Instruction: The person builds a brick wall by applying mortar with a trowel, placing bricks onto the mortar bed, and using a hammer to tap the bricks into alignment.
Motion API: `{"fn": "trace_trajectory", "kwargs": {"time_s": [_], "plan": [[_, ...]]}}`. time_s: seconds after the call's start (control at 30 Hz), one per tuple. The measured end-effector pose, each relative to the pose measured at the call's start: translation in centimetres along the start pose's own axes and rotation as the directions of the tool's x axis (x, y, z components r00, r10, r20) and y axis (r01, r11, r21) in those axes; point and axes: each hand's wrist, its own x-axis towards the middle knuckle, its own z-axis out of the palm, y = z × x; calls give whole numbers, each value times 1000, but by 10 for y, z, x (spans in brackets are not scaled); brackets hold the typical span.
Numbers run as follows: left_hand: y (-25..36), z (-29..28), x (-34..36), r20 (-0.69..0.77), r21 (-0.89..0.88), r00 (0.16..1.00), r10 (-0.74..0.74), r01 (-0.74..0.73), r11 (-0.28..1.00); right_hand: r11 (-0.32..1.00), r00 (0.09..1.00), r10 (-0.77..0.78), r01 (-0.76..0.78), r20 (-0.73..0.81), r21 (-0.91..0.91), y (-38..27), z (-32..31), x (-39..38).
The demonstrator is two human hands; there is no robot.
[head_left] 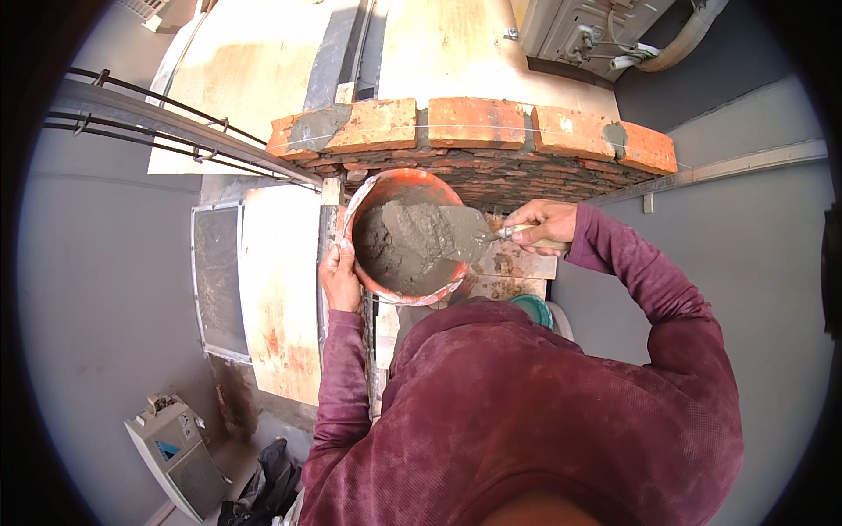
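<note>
My left hand (341,279) grips the rim of an orange bucket (447,292) at its left side, fingers closed over the edge. Wet grey mortar (399,254) fills much of the bucket. My right hand (545,224) is wrapped round the pale handle of a trowel (474,235). Its blade lies over the bucket's right rim, coated with mortar and with a heap of it towards the tip. Just beyond the bucket runs a brick wall (476,123), its top row of orange bricks parted by mortar joints. A thin string stretches along that row.
Steel bars (158,118) run in from the left to the wall's end. A metal-framed panel (219,279) and a pale board (282,294) stand at left. A boxy white unit (180,460) sits lower left, a teal bucket (531,309) by my body. Planks (509,272) lie below the wall.
</note>
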Motion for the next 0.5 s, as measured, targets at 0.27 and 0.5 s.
{"fn": "trace_trajectory", "kwargs": {"time_s": [0.27, 0.5], "plan": [[-42, -51, -1, -42, 140, 999, -20, 25, 990, 577, 809, -393, -153, -437, -802, -118, -63, -48], [-72, -99, 15, -88, 199, 995, -49, 66, 978, 38, 584, -645, -621, -493, -783, -70, -54, 33]]}}
